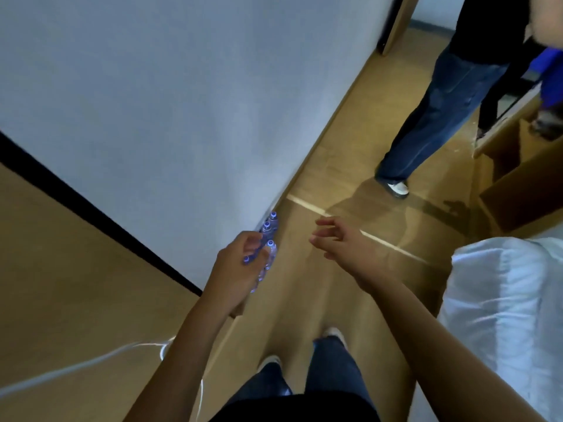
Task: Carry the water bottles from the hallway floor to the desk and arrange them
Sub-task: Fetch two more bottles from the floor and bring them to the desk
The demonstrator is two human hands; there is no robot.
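Left hand (pixel 240 263): my fingers curl round a bottle (pixel 253 258) by its neck.
Right hand (pixel 338 242): my fingers hang spread and loose, holding nothing.
Bottles (pixel 269 225): standing in a row on the floor (pixel 307 284) against the wall (pixel 182 102).

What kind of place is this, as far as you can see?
Probably a bedroom or hotel room, by its entry passage: a bed with white bedding on the right, a wood floor along a plain wall, and an open cardboard box.
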